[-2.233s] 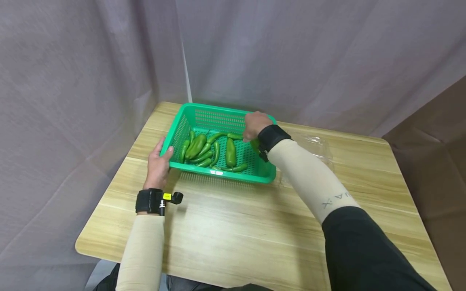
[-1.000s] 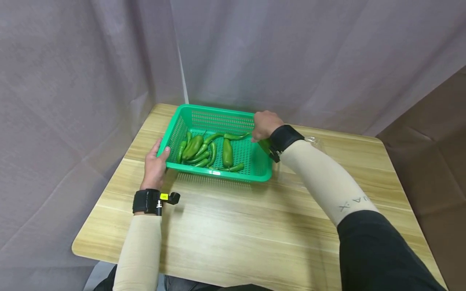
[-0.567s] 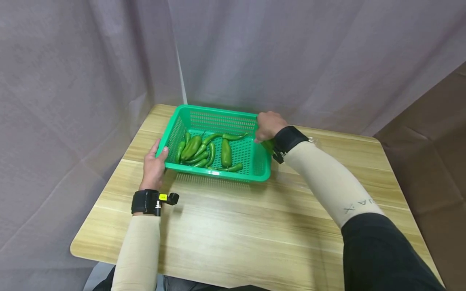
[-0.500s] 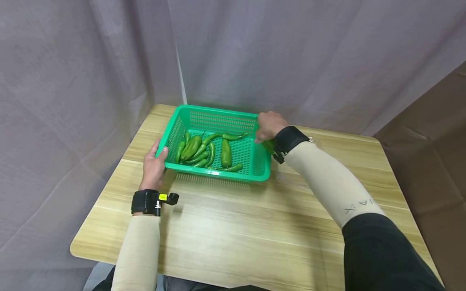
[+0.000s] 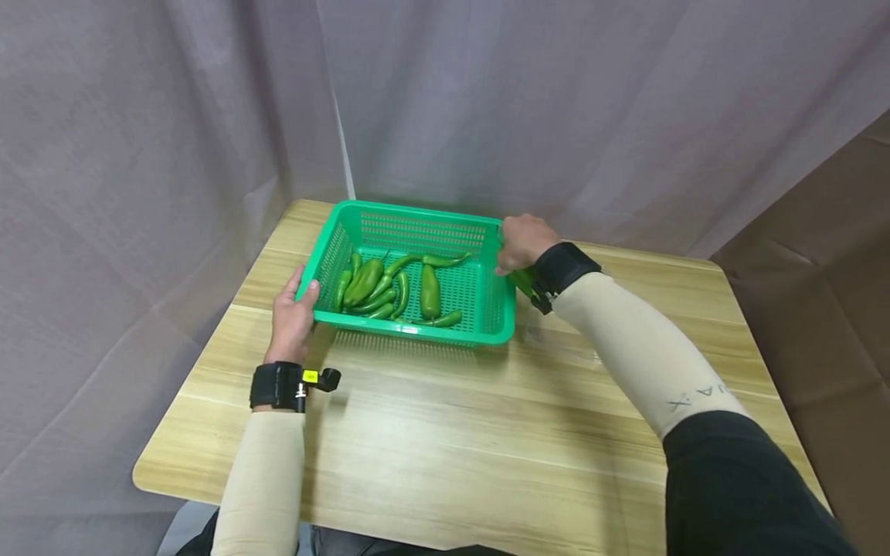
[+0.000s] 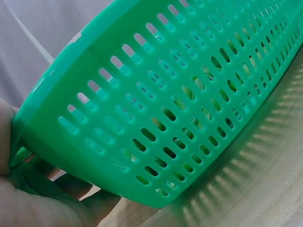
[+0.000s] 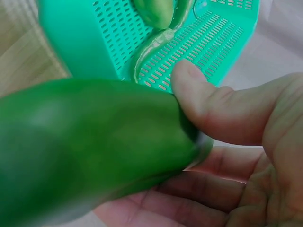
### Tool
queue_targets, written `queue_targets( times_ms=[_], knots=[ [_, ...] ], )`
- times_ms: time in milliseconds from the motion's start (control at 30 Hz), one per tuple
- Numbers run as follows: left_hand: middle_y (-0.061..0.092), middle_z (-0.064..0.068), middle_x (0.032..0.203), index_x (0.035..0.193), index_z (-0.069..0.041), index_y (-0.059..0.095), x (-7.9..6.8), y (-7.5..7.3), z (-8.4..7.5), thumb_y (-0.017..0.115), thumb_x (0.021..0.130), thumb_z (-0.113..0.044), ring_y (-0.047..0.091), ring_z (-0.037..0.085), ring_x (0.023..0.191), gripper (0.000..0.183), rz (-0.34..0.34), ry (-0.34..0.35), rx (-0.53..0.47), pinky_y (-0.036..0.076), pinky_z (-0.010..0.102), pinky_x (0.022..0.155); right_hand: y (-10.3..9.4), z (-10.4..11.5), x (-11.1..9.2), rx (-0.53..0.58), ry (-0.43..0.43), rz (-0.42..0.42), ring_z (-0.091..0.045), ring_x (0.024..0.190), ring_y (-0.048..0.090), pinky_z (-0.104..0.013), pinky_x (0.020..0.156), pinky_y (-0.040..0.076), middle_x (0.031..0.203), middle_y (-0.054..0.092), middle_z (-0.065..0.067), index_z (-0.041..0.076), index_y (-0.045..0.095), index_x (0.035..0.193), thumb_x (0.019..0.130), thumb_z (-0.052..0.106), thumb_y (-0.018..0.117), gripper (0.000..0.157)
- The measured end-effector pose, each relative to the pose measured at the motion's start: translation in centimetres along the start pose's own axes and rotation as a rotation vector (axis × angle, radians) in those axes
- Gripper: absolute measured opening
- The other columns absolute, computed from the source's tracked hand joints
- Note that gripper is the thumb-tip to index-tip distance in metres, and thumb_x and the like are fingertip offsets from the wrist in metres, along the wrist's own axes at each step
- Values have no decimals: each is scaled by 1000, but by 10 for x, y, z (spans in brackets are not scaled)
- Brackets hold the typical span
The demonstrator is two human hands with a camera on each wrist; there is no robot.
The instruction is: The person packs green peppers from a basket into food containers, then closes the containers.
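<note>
A green plastic basket (image 5: 445, 335) sits at the back of the table, with several green peppers (image 5: 431, 292) of different sizes lying in it. My left hand (image 5: 290, 320) grips the basket's left end, thumb over the rim; in the left wrist view its fingers (image 6: 42, 201) run under the rim along the outside wall. Past the basket's right end, my right hand (image 5: 526, 243) holds a large green pepper (image 7: 90, 146). The right wrist view shows the thumb (image 7: 213, 104) and fingers pinching its stem end. From the head view, the wrist strap partly covers that pepper.
Faint clear plastic (image 5: 538, 337) shows on the wooden table (image 5: 445, 432) just right of the basket, mostly behind the right forearm. A grey curtain (image 5: 501, 100) hangs close behind the table, and brown cloth (image 5: 827, 255) is at the right.
My right hand has moved right with the pepper, from over the basket's right part to past its right end. The left hand keeps its hold; the basket stays about in place.
</note>
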State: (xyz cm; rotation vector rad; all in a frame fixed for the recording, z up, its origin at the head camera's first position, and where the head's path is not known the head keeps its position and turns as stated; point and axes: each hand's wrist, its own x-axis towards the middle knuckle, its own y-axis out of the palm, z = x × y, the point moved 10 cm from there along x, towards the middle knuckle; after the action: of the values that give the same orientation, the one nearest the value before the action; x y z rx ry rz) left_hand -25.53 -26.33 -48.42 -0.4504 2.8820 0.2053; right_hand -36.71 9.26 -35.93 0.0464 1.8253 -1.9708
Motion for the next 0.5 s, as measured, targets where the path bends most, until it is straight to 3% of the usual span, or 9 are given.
queue_targets(
  times_ms=[133, 233, 367, 500],
  knots=[
    [22, 1, 175, 167, -25, 22, -1, 1, 1, 47, 111, -27, 25, 23, 161, 61, 8, -2, 2, 27, 38, 132, 0, -2, -2, -4, -6, -12, -31, 91, 63, -44, 85, 56, 100, 69, -13, 4, 70, 97, 88, 26, 82, 27],
    [21, 1, 175, 167, -24, 22, -1, 1, 2, 47, 111, -27, 24, 23, 161, 62, 6, -6, -5, 27, 38, 132, 1, -5, -3, 4, 1, -10, -25, 76, 52, -38, 74, 49, 81, 55, -4, 8, 64, 83, 89, 26, 81, 26],
    [24, 2, 175, 167, -25, 21, -2, 2, 2, 47, 112, -26, 29, 23, 159, 61, 8, -9, -25, 30, 36, 131, 2, -11, -4, 8, 17, -16, -23, 73, 47, -37, 70, 46, 76, 47, -1, 10, 60, 75, 89, 25, 81, 30],
    [27, 3, 174, 167, -26, 22, -2, 2, 1, 47, 112, -27, 32, 23, 158, 61, 11, 1, -23, 32, 35, 130, 0, -16, -5, 6, 20, -38, -25, 77, 53, -38, 73, 50, 80, 56, -3, 9, 64, 76, 87, 25, 82, 26]
  ],
)
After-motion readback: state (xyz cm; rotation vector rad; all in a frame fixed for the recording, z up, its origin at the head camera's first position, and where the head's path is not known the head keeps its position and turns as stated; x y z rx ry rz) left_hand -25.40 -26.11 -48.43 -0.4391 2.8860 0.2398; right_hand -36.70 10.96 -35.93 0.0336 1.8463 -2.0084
